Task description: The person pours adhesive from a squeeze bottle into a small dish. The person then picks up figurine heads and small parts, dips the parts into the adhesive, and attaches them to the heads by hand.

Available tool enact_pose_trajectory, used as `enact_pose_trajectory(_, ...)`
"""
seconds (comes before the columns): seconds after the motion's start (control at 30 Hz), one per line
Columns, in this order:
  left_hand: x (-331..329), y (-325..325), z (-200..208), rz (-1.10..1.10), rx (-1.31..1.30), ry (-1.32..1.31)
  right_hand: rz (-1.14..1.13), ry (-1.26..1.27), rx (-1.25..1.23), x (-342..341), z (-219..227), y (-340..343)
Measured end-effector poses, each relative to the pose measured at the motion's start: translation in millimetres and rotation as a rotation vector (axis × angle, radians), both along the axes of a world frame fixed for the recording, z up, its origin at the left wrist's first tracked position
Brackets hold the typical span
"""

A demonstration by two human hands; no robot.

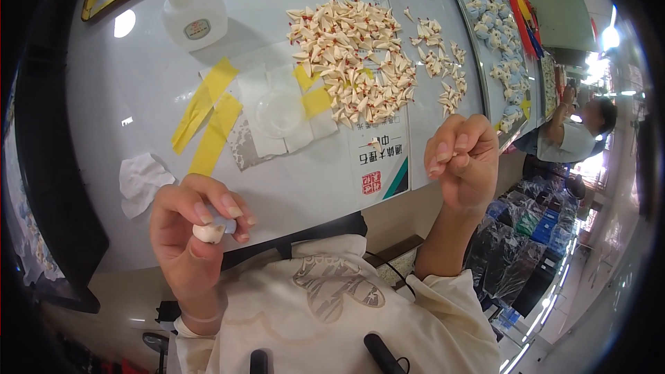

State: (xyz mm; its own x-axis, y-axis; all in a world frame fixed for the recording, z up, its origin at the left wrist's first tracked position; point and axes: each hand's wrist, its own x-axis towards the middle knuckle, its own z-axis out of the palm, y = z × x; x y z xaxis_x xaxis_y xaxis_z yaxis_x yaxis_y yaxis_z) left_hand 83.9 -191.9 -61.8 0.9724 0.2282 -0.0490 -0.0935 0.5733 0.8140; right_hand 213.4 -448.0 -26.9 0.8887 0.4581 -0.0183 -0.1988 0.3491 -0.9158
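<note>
My left hand [201,218] is closed round a small white and light-blue figurine [209,233], held between thumb and fingers near the table's front edge. To the right, my right hand [460,159] is raised with thumb and fingertips pinched together. A tiny pale bit shows at those fingertips, too small to name. Beyond the hands lies a heap of small cream pointed pieces [360,55] with red ends. A smaller group of the same pieces [436,55] is spread to its right. One loose piece [376,144] rests on the printed sheet [395,173] between my hands.
A white squeeze bottle [195,14] stands at the back left. Yellow tape strips [215,121], a round clear dish [282,112] and crumpled tissue [143,181] lie on the table. A tray of light-blue and white figurines [509,73] is at right; a person [571,131] sits beyond.
</note>
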Motion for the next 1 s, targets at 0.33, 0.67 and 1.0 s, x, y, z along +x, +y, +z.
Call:
enact_pose_trajectory(0.33,0.2,-1.4,-0.3,-0.004,-0.001,-0.034,0.021,-0.075,0.086,-5.5,-6.1,3.8)
enact_pose_trajectory(0.67,-2.7,0.3,1.0,-0.011,-0.002,-0.027,-0.012,-0.305,-0.059,-9.1,0.7,14.8)
enact_pose_trajectory(1.0,-1.3,-1.3,4.9,-0.001,-0.127,0.008,-0.029,-0.403,-0.163,-0.2,7.8,23.4)
